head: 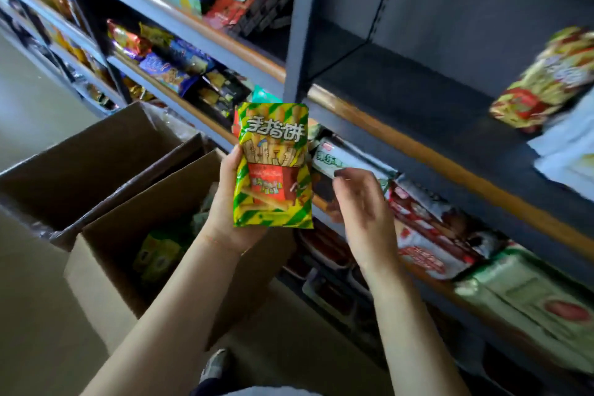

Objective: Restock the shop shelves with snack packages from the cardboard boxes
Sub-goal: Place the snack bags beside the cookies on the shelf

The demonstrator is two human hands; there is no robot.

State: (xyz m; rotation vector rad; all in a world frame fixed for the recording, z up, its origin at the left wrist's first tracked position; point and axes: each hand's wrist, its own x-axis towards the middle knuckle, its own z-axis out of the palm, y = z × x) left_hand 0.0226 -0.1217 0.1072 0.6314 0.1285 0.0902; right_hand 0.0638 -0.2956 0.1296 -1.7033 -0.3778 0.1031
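The left hand (pixel 231 202) grips a green-and-yellow striped biscuit-stick packet (pixel 273 167) from behind and below, holding it upright in front of the shelf edge (pixel 418 145), above the near cardboard box (pixel 135 235). The right hand (pixel 363 202) hovers just right of the packet with its fingers loosely bent, holding nothing and apart from the wrapper. More green-and-yellow packs (pixel 157 254) lie inside that near box; a second cardboard box (pixel 74 164) stands behind it to the left, and what it holds cannot be made out. On the dark shelf at the far right lies a blurred pack (pixel 543 83), probably of the same striped kind. Red-and-white snack packs (pixel 427 235) fill the shelf below the hands.
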